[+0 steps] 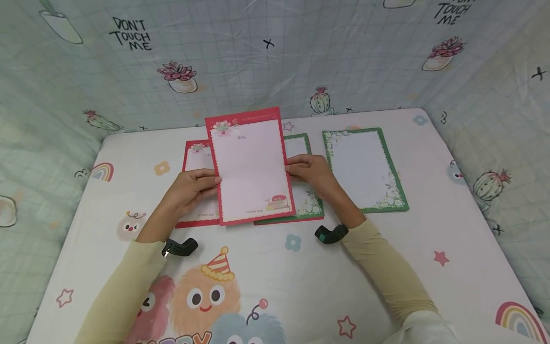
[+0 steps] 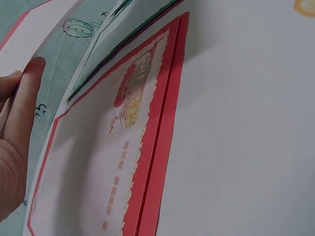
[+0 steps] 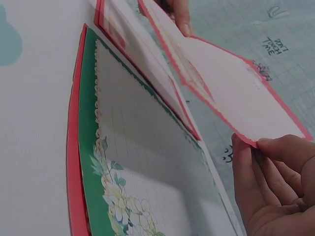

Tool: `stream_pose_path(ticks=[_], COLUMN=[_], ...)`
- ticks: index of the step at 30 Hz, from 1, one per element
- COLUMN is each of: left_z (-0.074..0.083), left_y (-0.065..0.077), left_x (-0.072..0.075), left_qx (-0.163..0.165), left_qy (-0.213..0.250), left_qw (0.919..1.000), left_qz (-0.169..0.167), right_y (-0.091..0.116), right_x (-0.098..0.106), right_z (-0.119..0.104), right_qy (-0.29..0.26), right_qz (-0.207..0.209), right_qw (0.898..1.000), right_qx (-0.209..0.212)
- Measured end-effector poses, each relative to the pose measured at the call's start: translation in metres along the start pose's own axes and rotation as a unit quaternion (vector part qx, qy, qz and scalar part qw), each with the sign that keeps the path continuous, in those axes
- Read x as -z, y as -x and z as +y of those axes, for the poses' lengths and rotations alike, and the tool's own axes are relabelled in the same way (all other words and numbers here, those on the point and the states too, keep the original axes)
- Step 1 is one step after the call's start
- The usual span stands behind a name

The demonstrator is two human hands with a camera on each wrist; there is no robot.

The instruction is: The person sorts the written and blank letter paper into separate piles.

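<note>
A red-bordered sheet of letter paper [image 1: 251, 167] is held up off the table, with flowers printed at its top left corner and a small picture at its bottom right. My left hand [image 1: 189, 193] pinches its left edge. At the opposite edge my right hand [image 1: 313, 174] pinches it between thumb and fingers, as the right wrist view shows on the sheet [image 3: 236, 93]. Beneath it lie another red-bordered sheet [image 1: 198, 203] on the left and a green-bordered sheet [image 1: 307, 200] on the right, a red edge showing under the green one. The raised sheet hides part of both.
A separate green-bordered sheet [image 1: 361, 167] with white flowers lies to the right of my right hand. The white table cover [image 1: 258, 267] is printed with cartoon figures and stars. A patterned cloth [image 1: 240, 62] hangs behind the table's far edge.
</note>
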State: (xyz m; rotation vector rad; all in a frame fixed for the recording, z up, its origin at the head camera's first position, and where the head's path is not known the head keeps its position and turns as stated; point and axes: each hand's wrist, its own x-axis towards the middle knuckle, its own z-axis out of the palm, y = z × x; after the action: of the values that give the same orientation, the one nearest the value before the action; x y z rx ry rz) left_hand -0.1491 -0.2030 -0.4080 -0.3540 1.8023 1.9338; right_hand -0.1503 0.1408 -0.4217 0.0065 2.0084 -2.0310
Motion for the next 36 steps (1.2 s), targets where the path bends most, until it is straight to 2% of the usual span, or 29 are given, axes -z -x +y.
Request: stream_pose_path(ticks=[6,13,20,29,36], left_z=[0.002,0.002,0.008,0.007,0.008], left_y=[0.004,0.009,0.014,0.014,0.018], left_x=[0.006,0.015,0.026,0.041,0.052], left_qx=[-0.006,-0.005,-0.011,-0.030,-0.021], left_qy=[0.008,-0.010,0.026,0.032,0.010], left_qw=[0.9999,0.9999,0.9996,0.9985,0.9981], left_qz=[-0.007,0.009,0.001,0.034,0.058], right_y=[-0.002,-0.003,-0.006,-0.007,-0.012], right_x=[-0.007,-0.015,-0.026,-0.041,-0.054], right_z=[0.001,0.002,0.004,0.001,0.001], right_qy=[-0.015,-0.003,-0.020,-0.042,-0.058], right_qz=[-0.008,-0.023,-0.038,-0.044,-0.052], right_qw=[1.000,1.000,0.999,0.998,0.996], right_qx=[0.009,0.015,0.023,0.026,0.030])
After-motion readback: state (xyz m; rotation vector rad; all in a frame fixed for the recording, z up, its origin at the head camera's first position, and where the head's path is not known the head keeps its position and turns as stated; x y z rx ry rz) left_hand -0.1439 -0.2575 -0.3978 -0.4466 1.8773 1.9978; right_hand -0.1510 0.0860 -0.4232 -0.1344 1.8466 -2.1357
